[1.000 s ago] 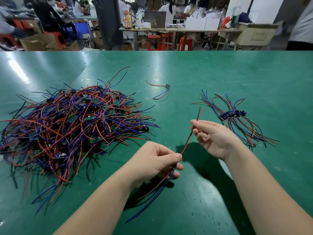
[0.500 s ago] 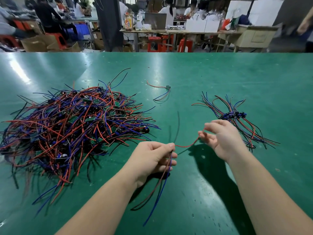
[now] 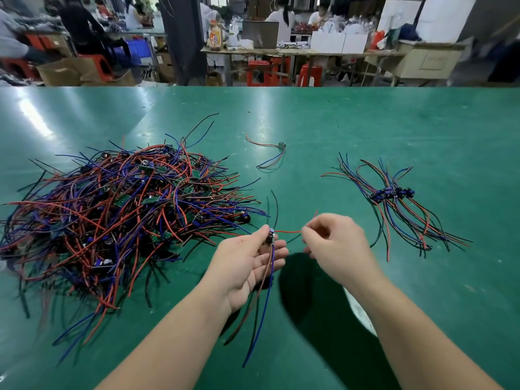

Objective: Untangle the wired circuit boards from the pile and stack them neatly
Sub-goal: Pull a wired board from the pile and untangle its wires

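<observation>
A wide green table (image 3: 365, 122) fills most of the view. On its left half lies the pile (image 3: 118, 209) of wired circuit boards, a loose heap of red, blue and black wires with small green boards showing here and there among them. Stray wire ends fan out from it on all sides. On the right half, well apart from the heap, sits the sorted stack (image 3: 394, 192): several boards lined up close together at its middle, their wires spread toward the far side and the near side. Between these two groups, in the near middle, two bare forearms reach in. The left hand (image 3: 247, 263) is turned palm up, its thumb and forefinger pinching the held board (image 3: 271, 237) while the other fingers lie loosely open beneath. The right hand (image 3: 334, 246), just beside it, has its fingers curled and pinches a red wire (image 3: 287, 231) at its fingertips. Farther back lies a lone wired board (image 3: 282, 146), its red and blue leads curving leftward. The held board sits at the left fingertips, between the pile and the stack. A blue wire (image 3: 264, 311) and a darker reddish one hang from it past the left palm, two thin black wires stand up just behind it, and the short red wire runs straight from it across to the right hand's pinch.
</observation>
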Demonstrator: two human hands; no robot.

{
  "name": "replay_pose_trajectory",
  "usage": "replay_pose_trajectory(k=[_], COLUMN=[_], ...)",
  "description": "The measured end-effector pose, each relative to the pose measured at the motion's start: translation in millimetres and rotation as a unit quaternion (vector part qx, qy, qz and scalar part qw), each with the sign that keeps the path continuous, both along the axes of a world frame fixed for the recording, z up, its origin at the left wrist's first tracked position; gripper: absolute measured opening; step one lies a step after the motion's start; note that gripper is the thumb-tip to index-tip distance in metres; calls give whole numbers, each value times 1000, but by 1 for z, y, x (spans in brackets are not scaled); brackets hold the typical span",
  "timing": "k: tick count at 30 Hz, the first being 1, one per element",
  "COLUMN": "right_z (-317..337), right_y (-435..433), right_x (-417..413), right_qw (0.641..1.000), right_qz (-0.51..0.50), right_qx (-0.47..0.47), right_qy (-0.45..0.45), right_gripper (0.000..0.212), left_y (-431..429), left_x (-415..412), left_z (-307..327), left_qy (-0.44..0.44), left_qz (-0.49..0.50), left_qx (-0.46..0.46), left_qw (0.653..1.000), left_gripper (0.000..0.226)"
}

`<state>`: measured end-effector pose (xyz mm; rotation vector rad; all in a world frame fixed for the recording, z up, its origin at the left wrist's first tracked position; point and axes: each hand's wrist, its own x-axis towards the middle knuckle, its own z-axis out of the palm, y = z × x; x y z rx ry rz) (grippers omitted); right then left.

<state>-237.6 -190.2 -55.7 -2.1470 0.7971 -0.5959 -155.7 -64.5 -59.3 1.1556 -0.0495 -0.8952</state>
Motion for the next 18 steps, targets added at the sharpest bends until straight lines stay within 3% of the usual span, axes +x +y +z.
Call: replay_pose_trajectory(k=[3, 8, 13, 18], right_z=[-4, -5, -4, 0], right_y=[7, 14, 18, 21], right_x=[2, 2, -1, -5], right_qw=[993, 987, 995, 987], right_qz=[48, 106, 87, 73], right_qx=[108, 123, -38, -128], right_qy=[-6, -12, 41, 57], right_gripper=[12, 19, 27, 16], left_y=[1, 2, 4, 3], left_x=[-3, -8, -8, -8], left_z=[-1, -2, 1, 3], left_qy=[-37, -82, -82, -80], left_qz=[-44, -65, -92, -129], left_qx=[27, 37, 39, 69], left_qw=[998, 994, 992, 986], left_gripper=[17, 19, 25, 31])
